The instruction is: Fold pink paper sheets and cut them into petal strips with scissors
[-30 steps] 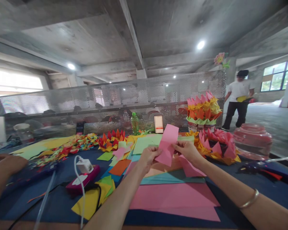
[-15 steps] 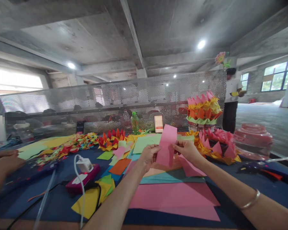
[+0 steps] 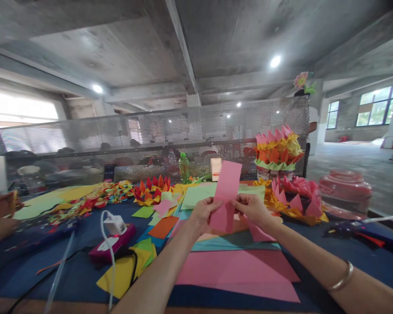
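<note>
A pink paper strip (image 3: 227,187) is held upright and slightly tilted over the middle of the table. My left hand (image 3: 203,214) pinches its left edge between thumb and fingers. On the opposite edge, my right hand (image 3: 251,209) is closed on the same strip. Beneath both hands lie stacked sheets: blue paper (image 3: 236,244), large pink paper (image 3: 232,266) and some peach paper. Pale green sheets (image 3: 196,196) lie just behind. An orange paper piece (image 3: 163,226) rests left of my left hand.
Folded-paper flowers stand at right, a tall tiered one (image 3: 277,150) and a pink one (image 3: 296,196). At left are a power strip (image 3: 113,246) with cables and a heap of paper scraps (image 3: 101,198). A glue gun (image 3: 363,231) lies far right. A co-worker's hand (image 3: 1,218) shows at left.
The pink strip has risen a little, and my hands have shifted slightly along it. At right, the standing person has moved mostly behind the partition. The co-worker's hand at left has drawn back.
</note>
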`<action>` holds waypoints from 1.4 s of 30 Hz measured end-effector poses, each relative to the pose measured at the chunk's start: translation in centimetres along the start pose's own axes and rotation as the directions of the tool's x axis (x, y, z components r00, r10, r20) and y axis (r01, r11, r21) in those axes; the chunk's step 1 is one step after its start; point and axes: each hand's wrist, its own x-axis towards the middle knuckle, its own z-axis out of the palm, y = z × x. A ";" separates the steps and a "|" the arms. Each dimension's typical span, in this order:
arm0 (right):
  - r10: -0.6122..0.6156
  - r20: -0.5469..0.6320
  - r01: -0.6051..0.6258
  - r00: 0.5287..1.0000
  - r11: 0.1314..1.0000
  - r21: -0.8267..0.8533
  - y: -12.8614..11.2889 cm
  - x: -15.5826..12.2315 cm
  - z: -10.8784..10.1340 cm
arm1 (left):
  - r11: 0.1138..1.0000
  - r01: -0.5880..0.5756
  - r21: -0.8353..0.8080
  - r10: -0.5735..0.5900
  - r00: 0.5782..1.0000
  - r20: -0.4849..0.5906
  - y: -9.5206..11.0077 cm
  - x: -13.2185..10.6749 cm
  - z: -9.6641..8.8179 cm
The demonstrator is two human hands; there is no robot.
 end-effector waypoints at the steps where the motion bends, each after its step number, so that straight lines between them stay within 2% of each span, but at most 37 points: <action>1: -0.005 -0.002 0.005 1.000 1.000 -0.001 -0.1 0.0 0.0 | 1.000 0.001 0.007 -0.001 1.000 -0.003 0.0 0.0 0.1; 11: 0.042 0.034 -0.043 0.999 0.999 0.030 -0.3 0.1 0.5 | 0.996 -0.013 0.090 0.016 0.999 -0.028 -0.1 -0.1 0.1; 14: 0.022 0.113 -0.018 0.993 0.999 -0.037 -1.0 0.6 -0.8 | 0.997 0.005 0.074 0.000 0.997 -0.071 0.2 -0.2 0.1; 16: -0.015 0.129 0.041 0.991 0.979 -0.201 -1.5 1.2 -2.7 | 0.998 0.029 0.056 -0.022 0.993 -0.112 0.6 -0.3 0.1; 17: -0.019 0.082 0.046 0.996 0.942 -0.332 -1.7 1.4 -3.8 | 0.998 0.047 0.052 -0.040 0.991 -0.131 0.8 -0.4 0.2; 19: 0.012 0.028 0.009 1.000 0.764 -0.645 -1.8 1.8 -6.1 | 0.995 0.079 0.054 -0.070 0.985 -0.159 1.1 -0.5 0.3; 22: 0.133 0.056 -0.045 0.990 0.654 -0.755 -1.4 1.6 -8.6 | 0.996 0.075 0.052 -0.066 0.983 -0.170 1.2 -0.7 0.5; 24: 0.265 0.121 -0.071 0.957 0.617 -0.784 -1.2 1.0 -9.4 | 0.997 0.056 0.043 -0.048 0.985 -0.164 1.2 -0.6 0.4; 27: 0.455 0.209 -0.108 0.866 0.576 -0.810 -1.1 0.1 -9.3 | 0.998 0.044 0.052 -0.035 0.984 -0.176 1.1 -0.3 0.1; 29: 0.505 0.226 -0.120 0.833 0.564 -0.817 -1.3 -0.3 -8.8 | 0.997 0.044 0.068 -0.031 0.983 -0.180 0.9 -0.1 -0.3; 31: 0.494 0.215 -0.114 0.843 0.554 -0.825 -1.5 -0.3 -8.2 | 0.996 0.040 0.083 -0.025 0.985 -0.172 0.7 0.1 -0.7; 37: 0.355 0.112 -0.074 0.928 0.470 -0.879 -1.6 -0.1 -6.5 | 0.995 0.038 0.090 -0.023 0.985 -0.171 0.5 0.4 -1.1; 42: 0.351 0.163 -0.029 0.922 0.483 -0.875 -1.5 -0.4 -6.4 | 0.997 -0.003 0.072 0.015 0.985 -0.169 0.6 0.3 -0.9</action>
